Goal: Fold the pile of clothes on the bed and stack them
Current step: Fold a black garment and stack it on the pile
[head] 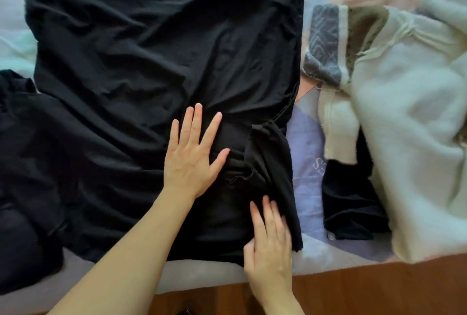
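Observation:
A large black garment (pixel 151 49) lies spread flat over the bed, wrinkled, with one sleeve (pixel 273 163) folded inward along its right side. My left hand (pixel 194 155) lies flat on the garment's lower middle, fingers straight and spread. My right hand (pixel 270 246) rests with straight fingers on the lower end of the folded sleeve, near the bed's front edge. More black cloth (pixel 22 175) is bunched at the left.
A cream knitted garment (pixel 404 125) with a grey patterned band (pixel 321 44) is heaped at the right, over another black piece (pixel 351 203). The pastel bedsheet (pixel 305 158) shows between them. Wooden floor (pixel 379 292) runs along the bottom.

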